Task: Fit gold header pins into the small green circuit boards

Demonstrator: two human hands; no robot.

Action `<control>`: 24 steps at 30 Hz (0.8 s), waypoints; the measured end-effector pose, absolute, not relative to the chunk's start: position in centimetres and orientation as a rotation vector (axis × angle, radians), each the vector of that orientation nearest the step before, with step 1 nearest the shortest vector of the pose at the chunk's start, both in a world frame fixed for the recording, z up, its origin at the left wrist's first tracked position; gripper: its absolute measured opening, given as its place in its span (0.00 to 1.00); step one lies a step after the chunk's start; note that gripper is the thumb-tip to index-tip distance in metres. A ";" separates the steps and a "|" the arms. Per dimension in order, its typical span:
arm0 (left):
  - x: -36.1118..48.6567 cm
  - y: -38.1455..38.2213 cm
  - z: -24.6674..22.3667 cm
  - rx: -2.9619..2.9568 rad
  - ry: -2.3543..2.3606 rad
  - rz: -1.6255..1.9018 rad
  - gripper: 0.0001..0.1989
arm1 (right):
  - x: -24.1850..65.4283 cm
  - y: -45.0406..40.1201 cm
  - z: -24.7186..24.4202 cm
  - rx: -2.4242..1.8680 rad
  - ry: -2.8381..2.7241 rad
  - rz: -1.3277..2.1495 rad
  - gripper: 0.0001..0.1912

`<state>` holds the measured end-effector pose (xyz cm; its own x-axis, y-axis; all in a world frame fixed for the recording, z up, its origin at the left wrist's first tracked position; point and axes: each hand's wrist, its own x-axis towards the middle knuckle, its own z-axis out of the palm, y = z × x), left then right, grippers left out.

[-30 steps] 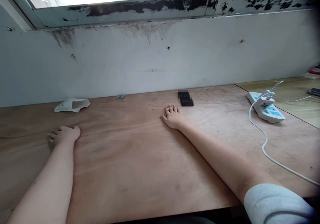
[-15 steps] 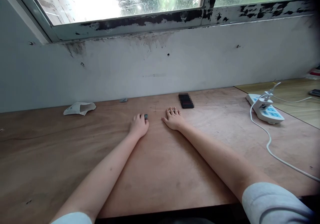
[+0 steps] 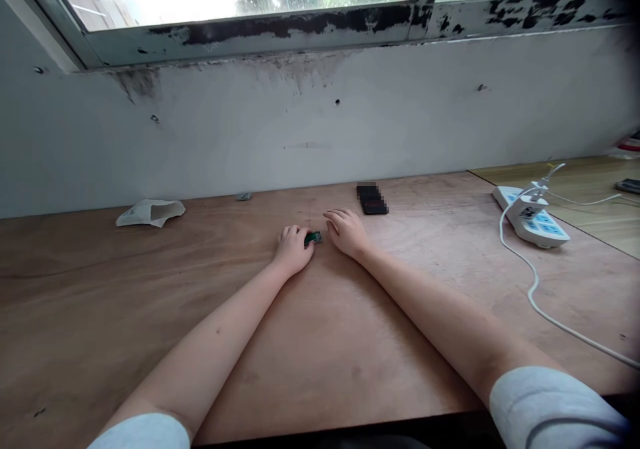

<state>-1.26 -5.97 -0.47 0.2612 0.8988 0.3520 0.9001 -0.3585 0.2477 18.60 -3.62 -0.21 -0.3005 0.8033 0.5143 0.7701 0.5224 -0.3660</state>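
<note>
1. Green circuit module (image 3: 313, 237): this item lies flat or nearly flat on the plywood tabletop (image 3: 150, 315), at the centre of the frame, between the two hands. It is too small in the view for its parts to be identified, so the exact type cannot be confirmed.
2. Handling: the module is judged to be light and stiff, and potentially fragile at any exposed components. Its small size makes it liable to slip from the fingertips. The recommended hold is a pinch on its long edges, clear of any exposed components.
3. Orientation: the long axis runs nearly left to right across the frame, with the right end slightly higher in the picture. Which end is the front cannot be determined.
4. Left hand (image 3: 293, 249): the hand is palm down with the fingers curled in a narrow grip, pressed against the left end of the module. Whether the module is actually pinched cannot be determined.
5. Right hand (image 3: 346, 231): the hand is palm down with the fingers gently curved and the fingertips just beside the right end of the module. It holds nothing.
6. Surroundings: a black object (image 3: 373, 200), obscured by pixelation, lies beyond the hands. Crumpled white paper (image 3: 150, 213) lies at centre left, and a white power strip (image 3: 530, 219) with its white cable (image 3: 533, 289) sits at right.
</note>
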 end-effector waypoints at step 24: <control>-1.3 -6.1 -0.2 -2.687 -1.651 -0.772 0.14 | 19.5 -2.0 -0.4 -1.090 -1.836 0.844 0.12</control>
<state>-1.26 -6.14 -0.16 0.3717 0.8643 0.3389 0.8142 -0.4789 0.3283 19.52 -2.00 -0.38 -0.2881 0.9066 0.3083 0.3565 0.4004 -0.8441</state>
